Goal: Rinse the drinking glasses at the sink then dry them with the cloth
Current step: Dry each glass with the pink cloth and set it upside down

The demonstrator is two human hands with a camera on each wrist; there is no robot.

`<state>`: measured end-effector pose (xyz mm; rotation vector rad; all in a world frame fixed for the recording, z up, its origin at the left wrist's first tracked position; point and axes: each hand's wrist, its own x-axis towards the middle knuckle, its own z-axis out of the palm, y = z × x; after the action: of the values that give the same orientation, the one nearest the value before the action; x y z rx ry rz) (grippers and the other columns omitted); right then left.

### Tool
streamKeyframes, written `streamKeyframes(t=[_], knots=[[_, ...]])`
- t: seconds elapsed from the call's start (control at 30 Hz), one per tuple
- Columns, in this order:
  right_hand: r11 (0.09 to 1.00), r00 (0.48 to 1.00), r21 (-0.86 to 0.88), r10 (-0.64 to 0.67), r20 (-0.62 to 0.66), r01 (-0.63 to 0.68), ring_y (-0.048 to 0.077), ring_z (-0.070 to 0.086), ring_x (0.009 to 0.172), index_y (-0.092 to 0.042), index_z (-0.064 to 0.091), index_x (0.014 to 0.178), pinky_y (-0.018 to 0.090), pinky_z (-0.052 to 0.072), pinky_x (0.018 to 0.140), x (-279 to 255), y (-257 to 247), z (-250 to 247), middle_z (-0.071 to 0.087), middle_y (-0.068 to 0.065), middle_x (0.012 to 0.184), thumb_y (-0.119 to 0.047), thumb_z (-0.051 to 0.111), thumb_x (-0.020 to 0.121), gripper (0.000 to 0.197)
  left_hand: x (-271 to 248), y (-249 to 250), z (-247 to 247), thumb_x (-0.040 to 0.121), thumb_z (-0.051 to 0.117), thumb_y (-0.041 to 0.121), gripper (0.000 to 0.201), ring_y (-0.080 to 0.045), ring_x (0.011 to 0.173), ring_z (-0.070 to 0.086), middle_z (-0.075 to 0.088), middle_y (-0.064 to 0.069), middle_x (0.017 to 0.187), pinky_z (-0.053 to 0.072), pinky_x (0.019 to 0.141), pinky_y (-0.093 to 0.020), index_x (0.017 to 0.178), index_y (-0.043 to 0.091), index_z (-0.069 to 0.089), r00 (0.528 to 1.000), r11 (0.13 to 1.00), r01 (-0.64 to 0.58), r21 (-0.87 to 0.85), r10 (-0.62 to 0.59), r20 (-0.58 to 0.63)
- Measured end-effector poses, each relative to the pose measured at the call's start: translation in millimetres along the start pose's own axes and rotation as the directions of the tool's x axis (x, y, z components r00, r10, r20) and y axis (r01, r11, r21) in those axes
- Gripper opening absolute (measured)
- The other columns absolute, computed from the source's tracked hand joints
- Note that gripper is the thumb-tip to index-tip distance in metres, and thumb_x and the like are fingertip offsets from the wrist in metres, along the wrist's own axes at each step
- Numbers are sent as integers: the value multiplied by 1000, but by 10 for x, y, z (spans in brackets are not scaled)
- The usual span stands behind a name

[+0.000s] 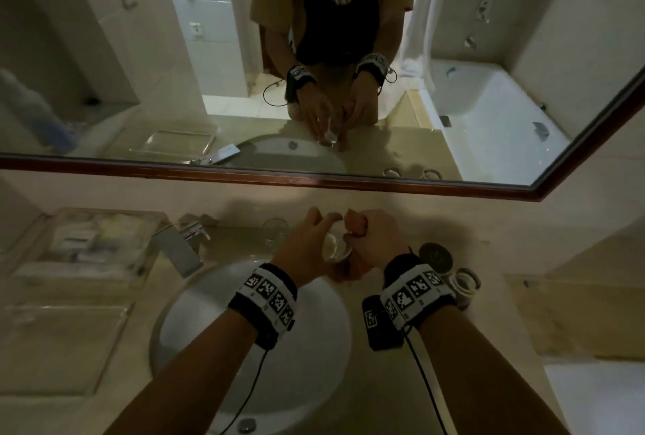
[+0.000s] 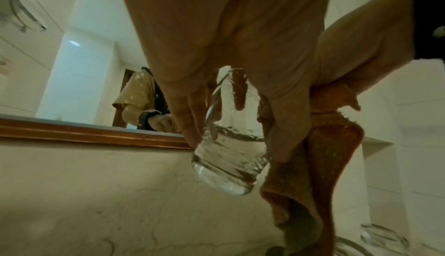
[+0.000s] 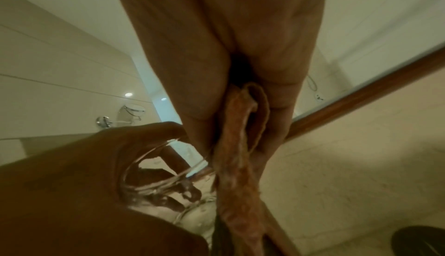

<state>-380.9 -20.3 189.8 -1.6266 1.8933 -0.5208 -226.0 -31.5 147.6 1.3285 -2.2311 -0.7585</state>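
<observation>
From the head camera, both hands meet just behind the sink, the left hand wrapped round a drinking glass. Left wrist view: fingers curl round the wet glass, orange cloth touching it. Right wrist view: the right hand pinches the cloth beside the rim.

The glass sits between the left hand and the right hand, with the cloth on its right-hand side. The sink lies below the left wrist, the faucet left of both hands, a second glass just left of the left hand, and two jars right of the right wrist.
</observation>
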Motion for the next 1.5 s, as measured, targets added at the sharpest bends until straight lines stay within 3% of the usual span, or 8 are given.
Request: streamKeyframes(t=[0.2, 0.3, 0.43, 0.7, 0.9, 1.17, 1.33, 1.5], knots=[[1000, 998, -18, -22, -57, 21, 24, 59, 78, -6, 63, 82, 26, 39, 67, -224, -217, -67, 61, 7, 80, -11, 68, 79, 7, -389, -115, -147, 68, 84, 18, 85, -10, 110, 55, 54, 0, 121, 47, 86, -11, 140, 19, 38, 981, 821, 69, -567, -159, -112], [998, 997, -20, -59, -59, 58, 22, 57, 76, -12, 57, 74, 26, 37, 66, -300, -347, -85, 59, 6, 78, -13, 68, 80, 13, -550, -83, -257, 95, 52, 33, 41, -20, 108, 61, 60, -12, 125, 54, 83, -26, 133, 18, 49, 916, 387, 210, -898, -399, 43], [995, 994, 28, -99, -37, 100, 24, 62, 76, -20, 52, 60, 27, 42, 66, -350, -509, -44, 60, 4, 71, -13, 70, 79, 27, -602, -60, -369, 93, 27, 65, 69, -24, 103, 67, 70, -12, 112, 53, 87, -37, 117, 13, 64, 862, -54, 340, -939, -383, 334], [983, 990, 125, -139, 15, 136, 18, 61, 78, -17, 64, 79, 26, 44, 69, -434, -595, 74, 64, 0, 78, -30, 74, 83, 17, -614, -76, -590, 95, 51, 33, 25, -16, 67, 64, 66, -5, 81, 52, 49, -24, 96, 11, 63, 786, 48, 221, -974, -600, 149], [995, 995, 9, -102, 4, 102, 24, 63, 92, -13, 67, 91, 25, 42, 75, -356, -489, 41, 63, 3, 88, -29, 72, 84, 18, -538, -369, -916, 95, 50, 33, 26, -15, 62, 50, 54, 0, 70, 39, 56, -26, 75, 15, 52, 853, 961, 180, -209, -258, -453], [999, 998, -4, -36, 60, 36, 26, 64, 91, -6, 69, 98, 26, 42, 71, -274, -369, 119, 62, 6, 86, -25, 66, 88, 21, -496, -403, -1040, 89, 42, 48, 38, -16, 54, 45, 49, 2, 81, 33, 51, -25, 84, 13, 54, 923, 809, 89, 581, 153, -353], [966, 997, 250, -75, 34, 64, 31, 70, 79, -2, 70, 88, 43, 57, 79, -264, -375, 175, 73, 14, 81, -27, 61, 91, 26, -450, -446, -899, 90, 52, 43, 33, -19, 66, 53, 56, -2, 76, 45, 60, -33, 79, 12, 53, 863, 973, 227, 49, -177, -473], [793, 966, 565, -259, -24, 227, 26, 67, 65, -4, 63, 88, 40, 56, 65, -398, -512, 214, 72, 16, 76, -25, 51, 94, 24, -439, -403, -821, 94, 45, 47, 44, -19, 57, 52, 55, -4, 66, 42, 51, -26, 81, 7, 58, 783, 760, 328, -561, -551, -289]])
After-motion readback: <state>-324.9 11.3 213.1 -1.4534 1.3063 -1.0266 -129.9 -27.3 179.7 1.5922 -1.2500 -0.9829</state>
